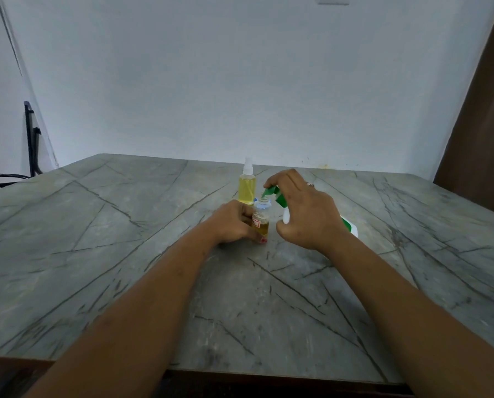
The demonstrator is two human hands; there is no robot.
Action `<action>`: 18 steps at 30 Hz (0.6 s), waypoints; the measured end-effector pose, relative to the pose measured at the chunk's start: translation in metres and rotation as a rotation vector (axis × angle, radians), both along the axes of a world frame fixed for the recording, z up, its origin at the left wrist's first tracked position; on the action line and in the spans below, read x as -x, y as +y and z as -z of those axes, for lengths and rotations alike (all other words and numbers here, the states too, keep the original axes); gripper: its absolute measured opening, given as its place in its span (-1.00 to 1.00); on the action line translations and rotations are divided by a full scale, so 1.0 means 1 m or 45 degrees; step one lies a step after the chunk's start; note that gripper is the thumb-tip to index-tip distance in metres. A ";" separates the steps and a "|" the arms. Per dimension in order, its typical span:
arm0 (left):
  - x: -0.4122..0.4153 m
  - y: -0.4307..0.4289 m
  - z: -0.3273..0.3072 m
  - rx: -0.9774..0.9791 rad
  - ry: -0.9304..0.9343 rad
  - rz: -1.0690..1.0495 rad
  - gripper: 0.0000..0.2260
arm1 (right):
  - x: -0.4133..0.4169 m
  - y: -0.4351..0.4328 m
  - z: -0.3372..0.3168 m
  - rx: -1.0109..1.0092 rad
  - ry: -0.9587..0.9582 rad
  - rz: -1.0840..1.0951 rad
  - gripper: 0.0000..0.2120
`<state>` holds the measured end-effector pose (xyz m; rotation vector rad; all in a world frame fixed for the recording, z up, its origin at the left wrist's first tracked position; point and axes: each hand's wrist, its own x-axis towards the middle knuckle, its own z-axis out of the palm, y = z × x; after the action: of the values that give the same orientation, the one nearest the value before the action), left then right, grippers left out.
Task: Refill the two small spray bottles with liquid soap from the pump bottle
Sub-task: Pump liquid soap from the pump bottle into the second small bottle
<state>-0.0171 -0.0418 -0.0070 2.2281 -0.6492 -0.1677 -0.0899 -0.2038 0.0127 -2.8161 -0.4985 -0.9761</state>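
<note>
My left hand (234,224) grips a small clear bottle (260,221) that stands on the grey marble-pattern table (125,254); the bottle has no cap on and holds yellow liquid in its lower part. My right hand (303,214) holds the white pump bottle (347,225) tilted, fingers on its green pump head (273,193), whose nozzle sits right over the small bottle's mouth. Most of the pump bottle is hidden behind my right hand. Just behind stands a second small spray bottle (247,183), capped with a white sprayer and nearly full of yellow liquid.
The table's far edge meets a white wall (211,81). A dark chair (24,156) shows at the far left beyond the table, and a brown panel (481,124) stands at the right. The table's front edge runs along the bottom of the view.
</note>
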 end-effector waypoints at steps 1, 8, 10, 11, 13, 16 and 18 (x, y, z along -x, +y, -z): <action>0.000 0.000 0.000 0.001 -0.005 -0.003 -0.70 | 0.000 0.000 0.000 0.001 -0.004 0.003 -0.44; -0.001 0.002 0.001 0.007 -0.027 0.005 -0.80 | 0.002 -0.002 -0.001 0.034 0.056 -0.007 -0.23; -0.002 0.002 0.001 0.012 -0.019 0.002 -0.79 | 0.002 -0.003 -0.001 0.031 0.066 -0.005 -0.22; -0.002 0.002 0.001 0.012 -0.018 0.000 -0.79 | 0.001 -0.003 -0.001 0.030 0.069 -0.009 -0.22; -0.002 0.002 0.001 0.005 -0.025 0.002 -0.79 | 0.001 -0.004 -0.001 0.018 0.070 -0.024 -0.23; -0.003 0.002 0.002 0.000 -0.030 -0.002 -0.79 | 0.000 -0.004 0.000 0.004 0.040 -0.043 -0.27; -0.003 0.002 0.002 0.000 -0.029 0.003 -0.79 | 0.000 -0.004 0.000 0.007 0.016 -0.033 -0.32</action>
<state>-0.0145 -0.0398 -0.0090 2.2319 -0.6644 -0.1438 -0.0901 -0.2078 0.0127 -2.8109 -0.5359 -0.9535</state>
